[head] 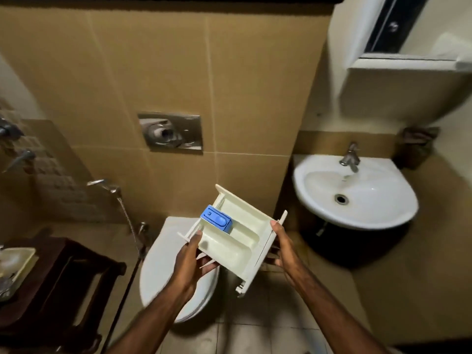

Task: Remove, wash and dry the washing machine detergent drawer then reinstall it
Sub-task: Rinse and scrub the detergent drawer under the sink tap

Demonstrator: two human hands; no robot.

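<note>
Cream-white plastic, the detergent drawer (237, 236) is up in the air in the head view, held between both hands above the closed lid of a white toilet (163, 264) and the tiled floor (268, 315). It sits tilted, open side up, one end pointing toward the wall and the other low near the person. A blue insert (216, 221) fills one compartment toward the far left corner; the other compartments look bare.

The left hand (190, 261) grips the drawer's left edge, thumb laid along the top rim and fingers curled beneath the base. The right hand (282, 247) closes on the right side wall, thumb tip at the upper rim, the other fingers wrapped under and behind, mostly hidden by the drawer. Both forearms reach in from the bottom of the view.

To the right, well apart from the drawer, a white washbasin (378, 215) is fixed in the corner with a metal tap (351, 155) at its back. A steel flush plate (170, 131) is set in the tan wall tiles (178, 60) above the toilet. A hand-spray hose (127, 213) hangs to the toilet's left, and a dark wooden stool (76, 272) stands at the far left.
</note>
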